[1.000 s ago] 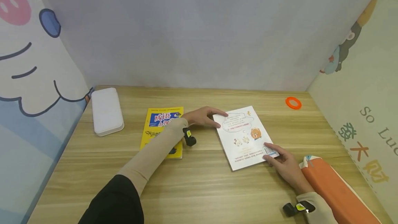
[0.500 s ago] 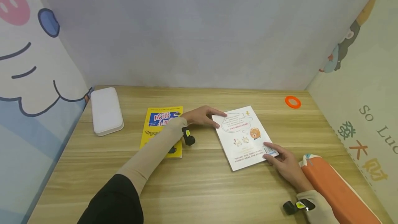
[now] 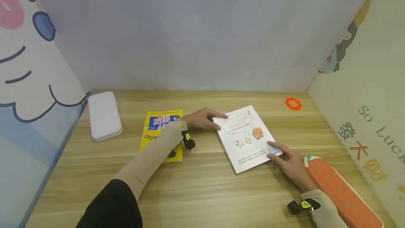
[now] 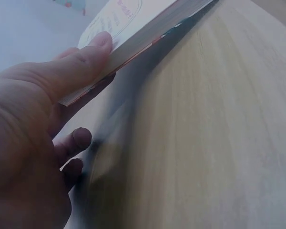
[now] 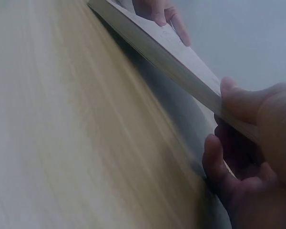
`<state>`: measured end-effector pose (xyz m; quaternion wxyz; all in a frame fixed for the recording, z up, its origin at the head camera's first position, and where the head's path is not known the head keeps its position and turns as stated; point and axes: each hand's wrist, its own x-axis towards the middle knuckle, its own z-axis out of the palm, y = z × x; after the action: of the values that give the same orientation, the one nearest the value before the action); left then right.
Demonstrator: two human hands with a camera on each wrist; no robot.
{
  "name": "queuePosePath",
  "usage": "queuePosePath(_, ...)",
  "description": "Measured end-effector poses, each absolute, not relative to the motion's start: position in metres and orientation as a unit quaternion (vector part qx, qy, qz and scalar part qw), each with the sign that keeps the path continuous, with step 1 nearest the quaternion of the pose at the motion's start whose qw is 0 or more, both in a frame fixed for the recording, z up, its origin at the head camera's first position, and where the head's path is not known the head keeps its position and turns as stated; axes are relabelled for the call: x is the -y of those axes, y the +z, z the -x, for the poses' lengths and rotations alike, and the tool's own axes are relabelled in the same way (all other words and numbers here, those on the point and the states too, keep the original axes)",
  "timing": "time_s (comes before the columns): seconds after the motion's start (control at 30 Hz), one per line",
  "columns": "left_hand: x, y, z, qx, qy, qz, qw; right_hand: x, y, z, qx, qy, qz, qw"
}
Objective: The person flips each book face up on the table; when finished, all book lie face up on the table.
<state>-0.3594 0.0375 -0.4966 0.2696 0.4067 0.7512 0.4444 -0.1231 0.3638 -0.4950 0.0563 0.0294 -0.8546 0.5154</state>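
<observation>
The left hand (image 3: 200, 118) and right hand (image 3: 292, 167) grip opposite edges of the white book (image 3: 242, 154), each with thumb on top and fingers (image 4: 86, 97) beneath. It is raised at least partly off the bench (image 3: 205, 192), between the yellow book (image 3: 155, 129) and the orange pouch (image 3: 340, 189)

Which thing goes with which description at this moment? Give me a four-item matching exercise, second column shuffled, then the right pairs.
Things:
1. white book
2. yellow book
3. orange ring
4. white case

Descriptions:
A. partly hidden from the head camera by the left sleeve
B. at the left end of the table
C. near the table's far edge, toward the right
D. held by the left hand and the right hand

Pairs: 1-D, 2-A, 3-C, 4-B
</observation>
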Motion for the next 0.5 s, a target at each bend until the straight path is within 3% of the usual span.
queuePosePath(0.5, -0.025, -0.481, 0.347, -0.754, 0.487, -0.379, 0.225, -0.359, -0.475, 0.128, 0.843, 0.529, -0.059, 0.075)
